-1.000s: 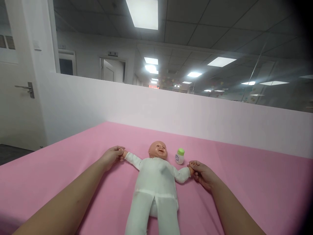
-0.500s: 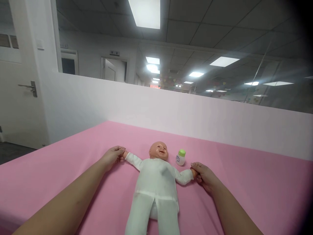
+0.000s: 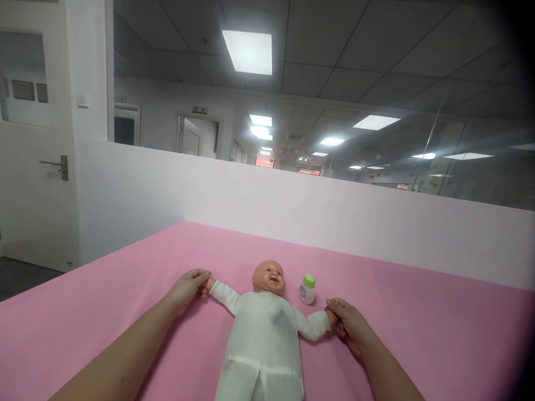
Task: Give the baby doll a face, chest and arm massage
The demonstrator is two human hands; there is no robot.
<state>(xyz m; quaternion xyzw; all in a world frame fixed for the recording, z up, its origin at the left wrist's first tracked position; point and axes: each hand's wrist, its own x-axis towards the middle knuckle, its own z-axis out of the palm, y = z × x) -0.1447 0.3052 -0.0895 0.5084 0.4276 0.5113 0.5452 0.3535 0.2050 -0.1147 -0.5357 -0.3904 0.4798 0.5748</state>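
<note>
A baby doll (image 3: pixel 265 328) in a white long-sleeved outfit lies on its back, head away from me and arms spread. My left hand (image 3: pixel 191 289) is closed around the doll's hand at the left. At the right, my right hand (image 3: pixel 349 323) pinches the doll's other hand between thumb and fingers; that arm bends at the elbow. Between the doll's head and my right hand stands a small clear bottle (image 3: pixel 307 291) with a green cap, touched by neither hand. The doll's lower legs are cut off by the bottom of the view.
A pink sheet (image 3: pixel 137 267) covers the surface under the doll. Behind it runs a low white wall (image 3: pixel 251 195) topped by a glass pane. To the left is a white door (image 3: pixel 37 211) with a metal handle.
The view has tilted up, so everything sits lower in the picture. Both hands keep their hold on the doll's hands, and the bottle stays where it was.
</note>
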